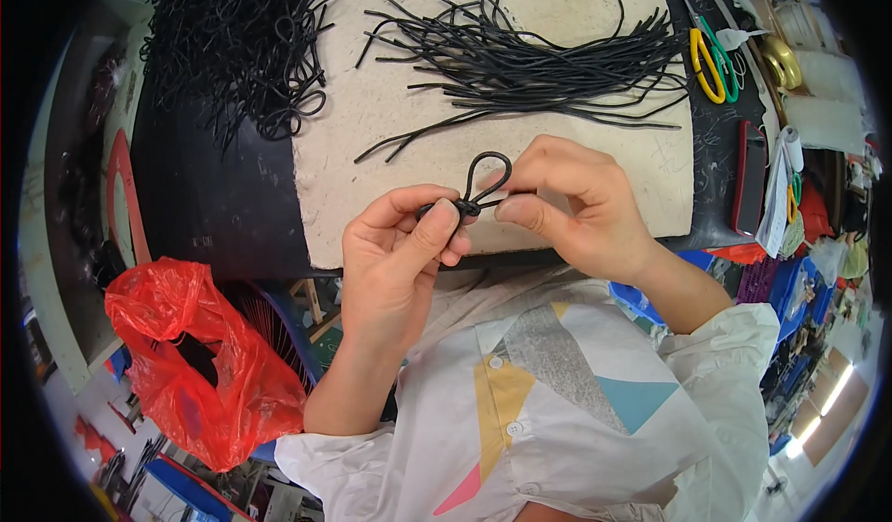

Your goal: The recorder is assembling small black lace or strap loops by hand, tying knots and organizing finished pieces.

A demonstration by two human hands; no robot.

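Note:
Between my hands, above the near part of a cream-coloured mat, is a black cord (pixel 507 171) bent into an upright loop with a knot at its base. My left hand (pixel 400 238) pinches the knot between thumb and fingers. My right hand (pixel 581 201) is closed at the knot's right side, thumb and forefinger gripping a short stretch of the same cord. The lower cord ends are partly hidden by my left fingers. Beyond my hands, a loose bundle of cut black cords (pixel 548 71) lies across the mat (pixel 353 187).
A heap of looped black cords (pixel 237 43) fills the far left of the dark table (pixel 218 206). Scissors with yellow and green handles (pixel 708 66) lie at the right, near a dark red phone-like case (pixel 749 178). A red plastic bag (pixel 269 396) hangs at the lower left.

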